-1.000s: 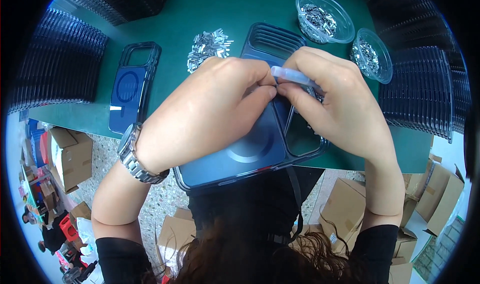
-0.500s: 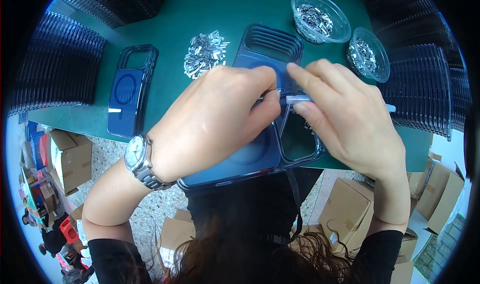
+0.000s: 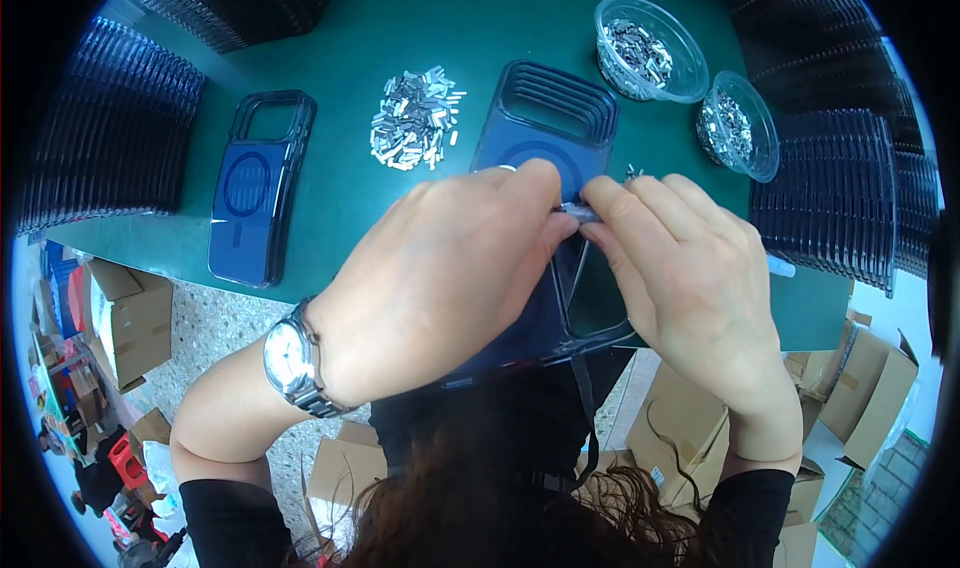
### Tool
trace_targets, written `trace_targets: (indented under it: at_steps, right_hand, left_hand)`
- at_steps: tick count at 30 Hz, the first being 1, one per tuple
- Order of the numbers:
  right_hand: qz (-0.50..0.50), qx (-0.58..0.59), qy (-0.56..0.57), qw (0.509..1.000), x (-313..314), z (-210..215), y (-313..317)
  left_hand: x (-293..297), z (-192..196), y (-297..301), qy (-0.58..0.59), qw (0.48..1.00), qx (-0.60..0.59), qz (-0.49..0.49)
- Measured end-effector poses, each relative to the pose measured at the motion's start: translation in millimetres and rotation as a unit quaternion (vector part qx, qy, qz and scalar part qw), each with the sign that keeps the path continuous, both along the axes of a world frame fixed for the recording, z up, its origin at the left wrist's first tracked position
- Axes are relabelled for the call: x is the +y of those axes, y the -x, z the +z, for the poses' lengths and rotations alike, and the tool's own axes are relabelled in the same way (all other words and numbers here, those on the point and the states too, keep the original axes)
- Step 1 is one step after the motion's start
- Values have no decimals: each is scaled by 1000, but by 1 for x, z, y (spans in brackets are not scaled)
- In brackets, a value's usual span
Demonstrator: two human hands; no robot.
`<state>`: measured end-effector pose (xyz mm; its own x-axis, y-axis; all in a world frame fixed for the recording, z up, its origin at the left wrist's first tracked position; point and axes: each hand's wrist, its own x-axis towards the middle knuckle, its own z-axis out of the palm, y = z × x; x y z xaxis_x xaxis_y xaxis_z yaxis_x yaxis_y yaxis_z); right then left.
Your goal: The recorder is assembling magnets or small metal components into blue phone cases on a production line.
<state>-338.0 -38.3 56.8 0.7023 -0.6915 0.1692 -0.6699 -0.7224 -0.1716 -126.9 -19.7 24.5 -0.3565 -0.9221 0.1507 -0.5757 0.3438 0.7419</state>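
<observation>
My left hand (image 3: pixel 450 268), with a silver watch at its wrist, is closed, thumb and forefinger pinching the upper edge of a dark blue translucent phone case (image 3: pixel 515 343). The hand covers much of that case. Opposite it, my right hand (image 3: pixel 690 278) is closed around a slim translucent pen-like tool (image 3: pixel 577 211), whose tip meets the left fingertips. Any small part between the fingertips is too hidden to make out. Just beyond lies a stack of similar cases (image 3: pixel 550 153). A small bit of metal (image 3: pixel 633 172) shows behind the right fingers.
Small silver bars form a pile (image 3: pixel 415 118) on the green table (image 3: pixel 400 18). Two clear tubs (image 3: pixel 690 58) of such bars stand at far right. Another case (image 3: pixel 240 203) lies left. Tall stacks of dark cases (image 3: pixel 115 123) line both sides. Cardboard boxes (image 3: pixel 135 318) stand on the floor.
Both hands have come slightly nearer and lower in view, with the fingertips closer together. The held case has tilted, and the tool tip now touches the left fingertips.
</observation>
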Motion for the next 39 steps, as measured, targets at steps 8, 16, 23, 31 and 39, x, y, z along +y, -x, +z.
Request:
trace_targets:
  at_steps: [8,16,23,31,39]
  right_hand:
    - [38,-156,-173,972,-54,30,-22]
    - [101,-17,-46,994,-131,-38,-104]
    - [76,115,-86,987,-133,-40,-129]
    - [129,-5,-84,988,-133,-21,-117]
    - [265,-91,-101,955,-67,0,-103]
  left_hand:
    - [30,17,-37,-49,987,120,92]
    - [68,-26,-75,-87,966,152,190]
    - [65,-39,-84,-88,956,192,202]
    - [52,-26,-87,-162,945,176,224]
    - [43,-21,-75,-130,968,146,157]
